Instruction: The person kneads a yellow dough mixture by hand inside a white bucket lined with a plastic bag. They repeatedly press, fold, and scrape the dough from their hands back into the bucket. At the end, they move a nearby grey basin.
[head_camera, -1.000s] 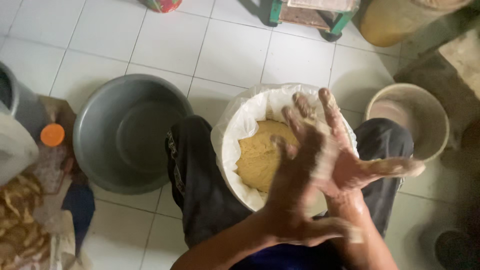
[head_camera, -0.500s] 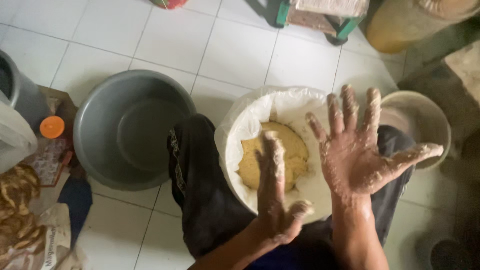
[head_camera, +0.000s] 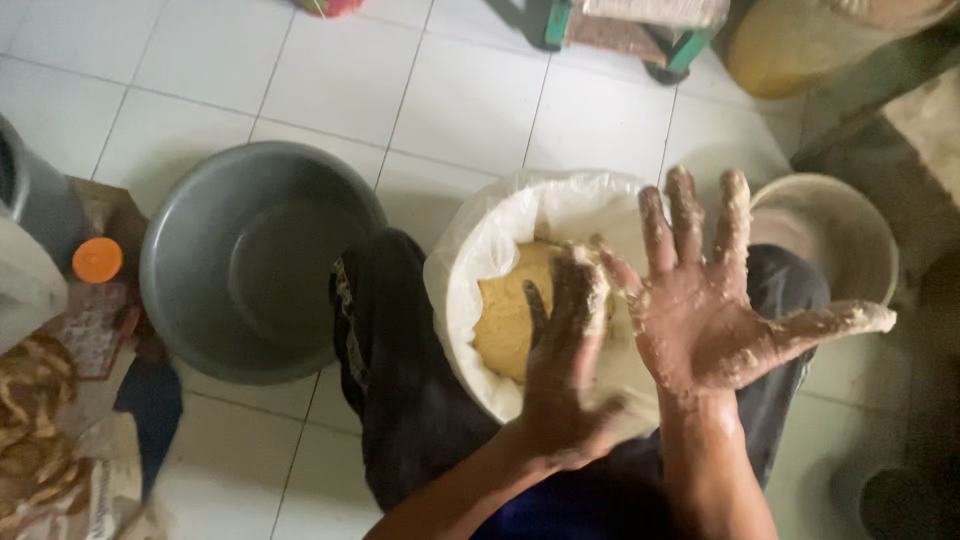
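left hand (head_camera: 565, 370) – fingers together | right hand (head_camera: 705, 310) – fingers spread | dough (head_camera: 505, 315) partly hidden

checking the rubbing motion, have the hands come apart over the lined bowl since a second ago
Yes. The right hand has moved off the left hand, toward the cream bucket.

Matt grey metal basin (head_camera: 255, 262); glossy white floor tiles (head_camera: 480, 100); crumbly yellow dough (head_camera: 510, 315)
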